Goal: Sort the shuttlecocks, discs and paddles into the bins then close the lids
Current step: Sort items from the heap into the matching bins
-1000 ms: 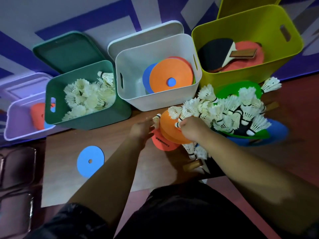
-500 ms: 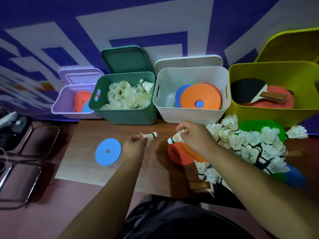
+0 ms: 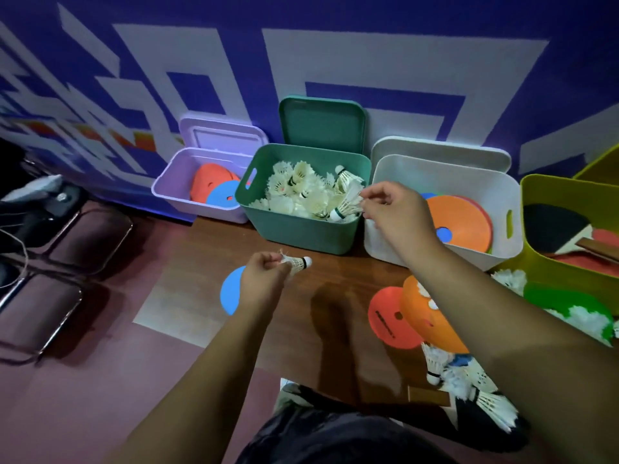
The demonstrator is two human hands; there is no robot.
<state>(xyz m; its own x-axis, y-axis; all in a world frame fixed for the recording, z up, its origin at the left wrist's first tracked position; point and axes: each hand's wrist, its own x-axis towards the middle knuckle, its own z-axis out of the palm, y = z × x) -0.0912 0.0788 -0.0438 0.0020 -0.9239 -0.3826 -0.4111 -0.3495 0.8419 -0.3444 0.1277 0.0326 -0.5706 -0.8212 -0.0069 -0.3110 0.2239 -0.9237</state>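
Head view, right hand [image 3: 392,212]: pinching a shuttlecock [image 3: 346,205] by its feathers, just over the right rim of the green bin [image 3: 301,234].
Left hand [image 3: 264,277]: pinching a second shuttlecock [image 3: 298,262], above the left half of the table [image 3: 335,296], short of the bin.
Risk: dropped this near the rim, likely bounce into the white bin [image 3: 380,242].
Hidden: blue disc [image 3: 229,296] half under the left wrist; loose pile [image 3: 469,383] partly behind the right forearm.

— The green bin [image 3: 301,232] at centre: plastic?
— Smooth, matt plastic, like the white bin [image 3: 435,175] and the lilac bin [image 3: 174,192] beside it.
— And the shuttlecock [image 3: 296,262] below it?
— Frayed white feathers, a glossy rounded tip.
— The bench [image 3: 335,279]?
— Brown wood grain, polished enough to shine.
— The orange disc [image 3: 459,222] at right?
— Flat, matt, rubbery-looking. The chair frames [image 3: 130,226] at left are shiny metal tube, with dark padded seats.
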